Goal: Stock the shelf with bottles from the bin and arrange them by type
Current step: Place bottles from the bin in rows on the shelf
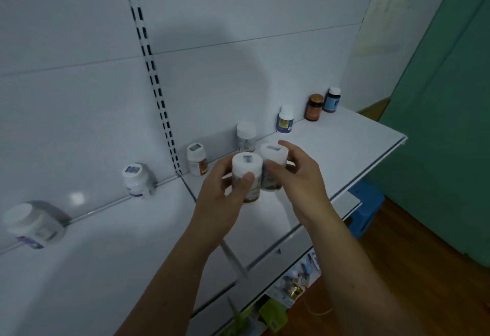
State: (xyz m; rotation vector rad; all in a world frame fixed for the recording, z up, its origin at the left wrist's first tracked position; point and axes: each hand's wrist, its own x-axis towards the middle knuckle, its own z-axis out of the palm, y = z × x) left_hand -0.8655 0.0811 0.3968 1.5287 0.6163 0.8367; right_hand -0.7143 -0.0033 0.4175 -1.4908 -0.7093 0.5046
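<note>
My left hand grips a white-capped bottle with a brown label above the white shelf. My right hand grips a second, matching white-capped bottle right beside it; the two bottles touch. Along the shelf's back wall stand several bottles: a white jar at far left, a white bottle with a blue label, a white-capped brown-label bottle, a white bottle, a blue-label bottle, an amber bottle and a dark blue bottle. The bin is out of view.
A slotted upright splits the back panel. Below the shelf's front edge lie mixed packets and a green item. A blue stool stands on the wooden floor at right, next to a green wall.
</note>
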